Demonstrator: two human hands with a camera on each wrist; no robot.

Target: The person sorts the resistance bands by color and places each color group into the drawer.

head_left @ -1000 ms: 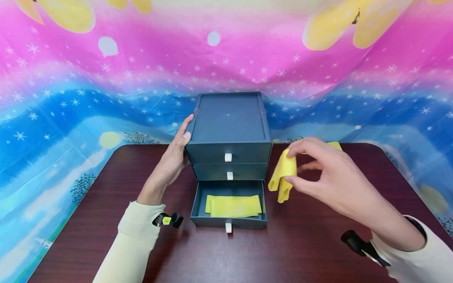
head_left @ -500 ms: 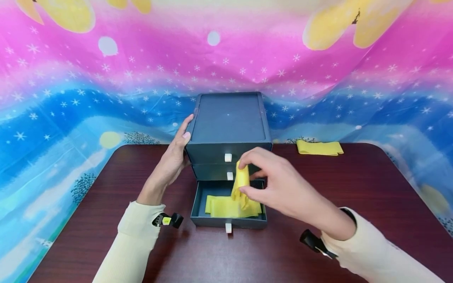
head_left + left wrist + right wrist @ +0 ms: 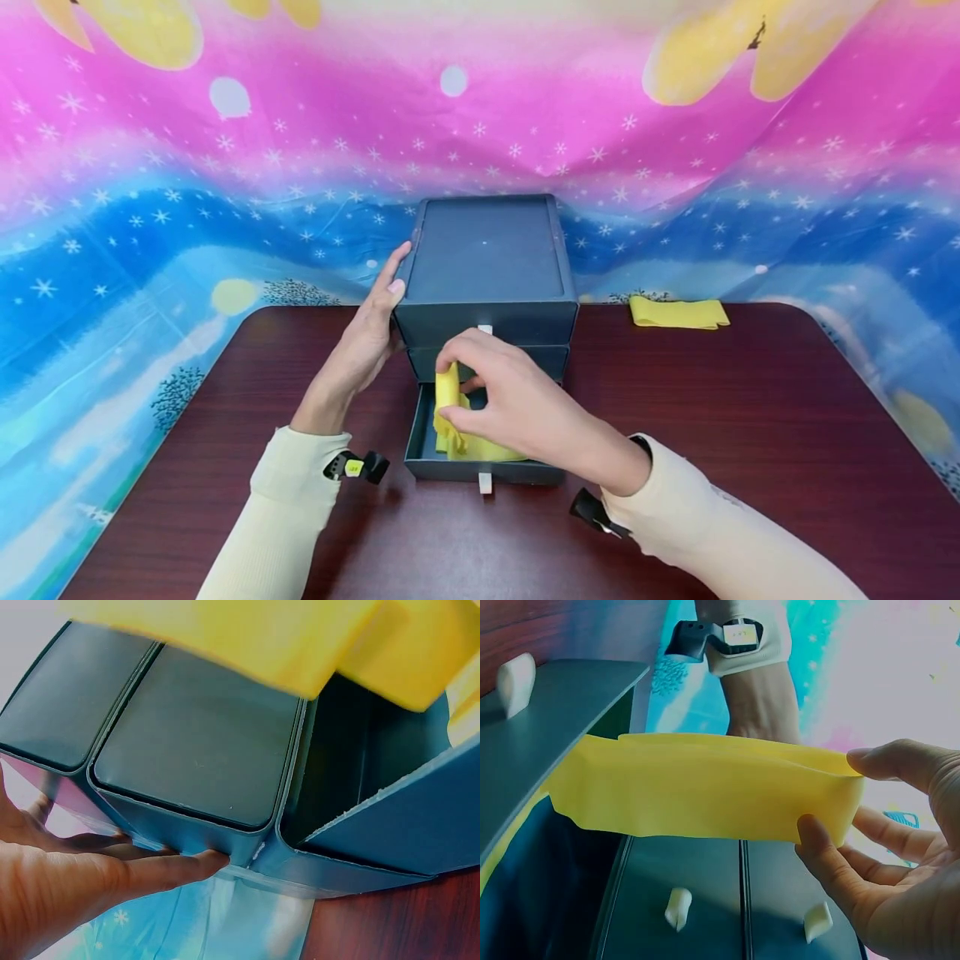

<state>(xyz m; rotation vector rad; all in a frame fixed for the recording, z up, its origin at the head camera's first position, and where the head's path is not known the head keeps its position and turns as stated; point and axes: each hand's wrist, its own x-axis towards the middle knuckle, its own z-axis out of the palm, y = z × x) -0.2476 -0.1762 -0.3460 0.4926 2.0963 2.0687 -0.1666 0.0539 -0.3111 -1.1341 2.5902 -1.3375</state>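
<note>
My right hand pinches a yellow resistance band between thumb and fingers, above the pulled-out bottom drawer. In the right wrist view the folded band stretches from my fingertips towards the drawer, its far end beside the drawer front. Another yellow band lies flat in that drawer, partly hidden by my hand. My left hand rests on the left side of the dark grey drawer cabinet, fingers extended along its wall. The upper two drawers are pushed in.
A folded yellow band lies at the back right of the dark red wooden table. White pull tabs, such as the bottom one, stick out from the drawers. A patterned cloth hangs behind the table.
My right hand has carried the yellow band leftwards from the cabinet's right side to over the open drawer, uncovering the band at the back right. My left hand stays put.
</note>
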